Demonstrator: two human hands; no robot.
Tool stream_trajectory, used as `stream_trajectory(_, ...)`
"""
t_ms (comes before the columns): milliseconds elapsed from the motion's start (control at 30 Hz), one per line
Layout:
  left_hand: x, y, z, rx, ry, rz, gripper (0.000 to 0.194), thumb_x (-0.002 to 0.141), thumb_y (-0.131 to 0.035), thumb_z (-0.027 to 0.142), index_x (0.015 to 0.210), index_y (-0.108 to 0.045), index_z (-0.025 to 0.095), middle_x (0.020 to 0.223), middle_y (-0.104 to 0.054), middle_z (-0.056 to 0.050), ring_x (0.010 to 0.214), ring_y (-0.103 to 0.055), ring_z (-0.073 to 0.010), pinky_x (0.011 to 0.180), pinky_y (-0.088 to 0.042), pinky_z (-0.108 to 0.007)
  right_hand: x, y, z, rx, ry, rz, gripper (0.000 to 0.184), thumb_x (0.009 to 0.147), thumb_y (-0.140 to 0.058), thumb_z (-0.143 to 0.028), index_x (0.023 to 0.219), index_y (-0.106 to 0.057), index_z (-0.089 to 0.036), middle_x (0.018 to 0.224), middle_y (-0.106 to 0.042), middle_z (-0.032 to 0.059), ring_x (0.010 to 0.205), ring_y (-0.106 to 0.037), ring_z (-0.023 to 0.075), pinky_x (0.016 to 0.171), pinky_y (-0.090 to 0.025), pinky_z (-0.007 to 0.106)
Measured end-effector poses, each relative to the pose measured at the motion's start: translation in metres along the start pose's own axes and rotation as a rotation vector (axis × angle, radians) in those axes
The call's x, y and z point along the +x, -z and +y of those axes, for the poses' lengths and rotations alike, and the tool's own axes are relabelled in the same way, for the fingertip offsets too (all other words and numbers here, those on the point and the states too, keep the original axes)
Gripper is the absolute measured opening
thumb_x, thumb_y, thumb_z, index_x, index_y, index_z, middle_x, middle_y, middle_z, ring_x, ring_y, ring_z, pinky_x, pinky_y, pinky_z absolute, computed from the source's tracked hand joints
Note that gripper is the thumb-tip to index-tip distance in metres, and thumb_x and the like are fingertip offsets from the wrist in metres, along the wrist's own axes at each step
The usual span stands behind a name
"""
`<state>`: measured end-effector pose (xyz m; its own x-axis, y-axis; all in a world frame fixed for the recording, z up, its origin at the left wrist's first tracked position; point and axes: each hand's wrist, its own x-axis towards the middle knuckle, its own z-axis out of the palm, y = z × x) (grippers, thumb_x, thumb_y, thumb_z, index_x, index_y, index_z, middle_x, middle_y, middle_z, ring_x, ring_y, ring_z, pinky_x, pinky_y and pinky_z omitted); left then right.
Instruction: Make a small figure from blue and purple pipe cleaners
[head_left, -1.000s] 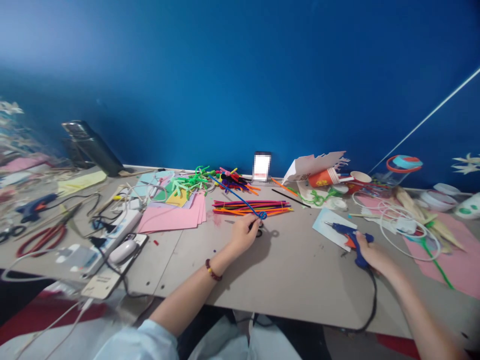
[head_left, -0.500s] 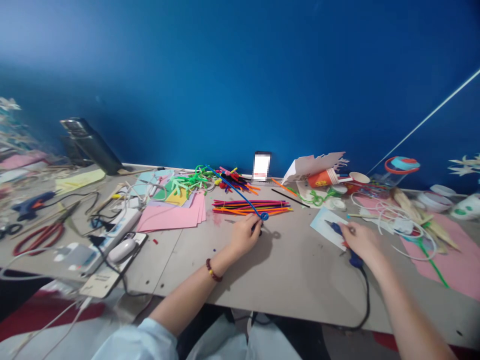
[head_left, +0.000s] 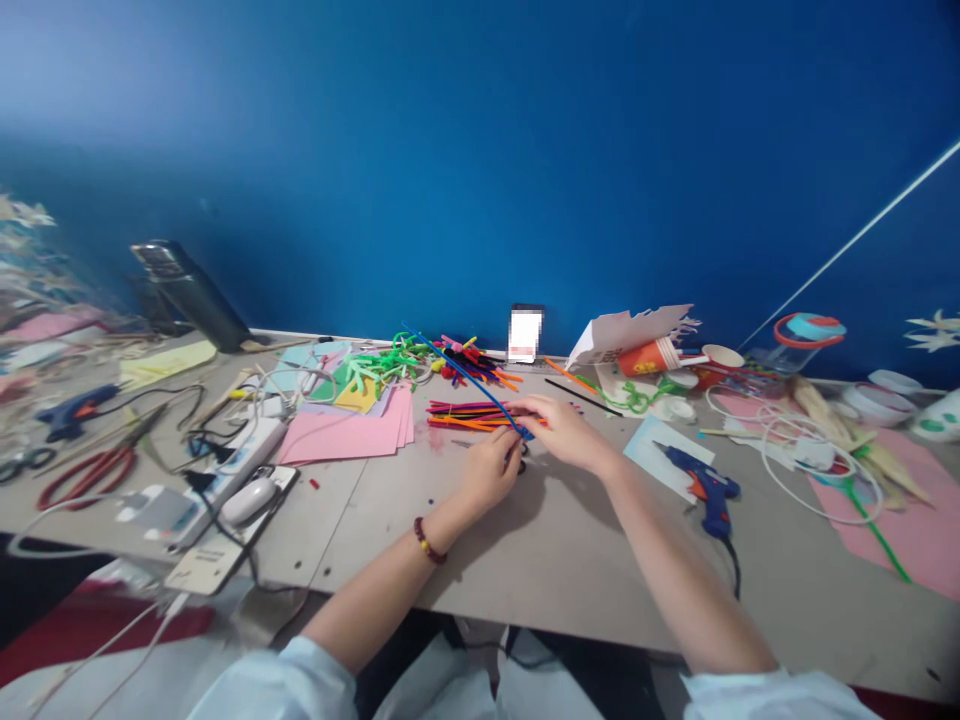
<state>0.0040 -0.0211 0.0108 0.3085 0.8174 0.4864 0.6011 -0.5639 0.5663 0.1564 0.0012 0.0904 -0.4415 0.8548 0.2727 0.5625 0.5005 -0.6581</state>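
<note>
Left grip (head_left: 489,470) pinched on a blue pipe cleaner (head_left: 466,373) — right grip (head_left: 564,432) at its near end, can't tell if clamped, glue gun (head_left: 711,487) lying on the tabletop (head_left: 577,580), right side

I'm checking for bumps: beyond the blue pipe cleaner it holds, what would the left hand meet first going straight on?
Probably the right hand, just ahead of the left hand near the curled end of the blue pipe cleaner; their depth is unclear.
</note>
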Motion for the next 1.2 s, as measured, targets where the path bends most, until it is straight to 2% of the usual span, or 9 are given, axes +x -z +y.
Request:
stream_trajectory(200,0.002,-0.001,-0.002,-0.087,0.052,-0.004,0.019,0.086,-0.043,0.018,0.087,-0.062,0.015,0.089,-0.064,-0.009,0.081,-0.06,-0.019,0.072,-0.045,-0.029,0.007,-0.005,0.007,0.017,0.0,-0.028,0.017,0.082,-0.053,-0.018,0.089,-0.068,-0.021,0.096,-0.067,0.0058,0.093,-0.062,0.0202,0.084,-0.047,0.034)
stream_trajectory(333,0.006,-0.002,-0.008,-0.224,0.147,0.022,0.021,0.086,-0.043,0.02,0.086,-0.064,0.016,0.082,-0.066,-0.008,0.079,-0.06,-0.0195,0.072,-0.044,-0.03,0.005,-0.001,0.003,0.037,0.077,-0.054,0.018,0.078,-0.053,-0.012,0.083,-0.068,-0.021,0.097,-0.063,0.0045,0.093,-0.059,0.0182,0.087,-0.045,0.033)
stream_trajectory(467,0.009,-0.003,-0.014,-0.36,0.205,0.06,0.022,0.086,-0.045,0.024,0.087,-0.065,0.016,0.081,-0.066,-0.007,0.073,-0.058,-0.018,0.066,-0.043,-0.028,-0.005,-0.007,0.002,0.034,0.061,0.03,0.021,0.079,-0.05,-0.012,0.082,-0.068,-0.022,0.097,-0.057,0.0041,0.096,-0.056,0.0175,0.089,-0.043,0.033)
stream_trajectory(600,0.011,-0.001,-0.013,-0.399,0.22,0.077,0.021,0.085,-0.046,0.024,0.083,-0.066,0.016,0.076,-0.065,-0.005,0.069,-0.055,-0.016,0.062,-0.04,-0.026,-0.019,-0.018,0.004,0.038,-0.02,0.146,0.014,0.081,-0.057,-0.029,0.085,-0.068,-0.022,0.098,-0.055,0.0052,0.098,-0.054,0.0192,0.088,-0.044,0.034)
stream_trajectory(733,0.011,0.001,-0.009,-0.443,0.22,0.086,0.019,0.082,-0.048,0.021,0.081,-0.066,0.016,0.075,-0.065,-0.007,0.068,-0.055,-0.016,0.062,-0.039,-0.026,-0.028,-0.026,0.004,0.154,-0.135,0.166,0.017,0.077,-0.062,-0.035,0.082,-0.066,-0.019,0.087,-0.058,0.0044,0.075,-0.056,0.0147,0.065,-0.047,0.027)
stream_trajectory(867,0.012,0.001,-0.006,-0.489,0.267,0.092,0.019,0.081,-0.048,0.022,0.076,-0.066,0.016,0.072,-0.064,-0.005,0.068,-0.054,-0.0156,0.063,-0.039,-0.025,-0.032,-0.035,0.01,0.445,-0.272,0.185,0.023,0.071,-0.066,-0.034,0.086,-0.058,-0.019,0.077,-0.06,0.0013,0.063,-0.057,0.0123,0.051,-0.045,0.023)
stream_trajectory(1000,0.014,0.001,-0.007,-0.67,0.397,0.077,0.02,0.078,-0.052,0.03,0.073,-0.064,0.015,0.06,-0.056,0.0,0.056,-0.048,-0.0115,0.053,-0.035,-0.021,-0.034,-0.043,0.018,0.698,-0.438,0.194,0.034,0.067,-0.068,-0.045,0.082,-0.049,-0.021,0.06,-0.051,-0.0065,0.041,-0.047,0.0082,0.031,-0.032,0.018)
stream_trajectory(1100,0.015,0.002,-0.006,-0.838,0.52,0.027,0.025,0.074,-0.057,0.039,0.068,-0.06,0.014,0.049,-0.044,0.004,0.042,-0.037,-0.0074,0.043,-0.027,-0.02,-0.034,-0.044,0.021,0.779,-0.498,0.192,0.037,0.065,-0.068,-0.047,0.083,-0.05,-0.021,0.053,-0.046,-0.0098,0.031,-0.037,0.0047,0.027,-0.024,0.017)
stream_trajectory(1200,0.016,0.004,-0.004,-0.967,0.632,-0.015,0.028,0.071,-0.059,0.042,0.068,-0.06,0.014,0.048,-0.043,0.005,0.037,-0.034,-0.0056,0.038,-0.023,-0.02,-0.035,-0.044,0.022,0.81,-0.537,0.186,0.035,0.065,-0.068,-0.047,0.078,-0.05,-0.02,0.048,-0.043,-0.0107,0.029,-0.033,0.0031,0.027,-0.019,0.016)
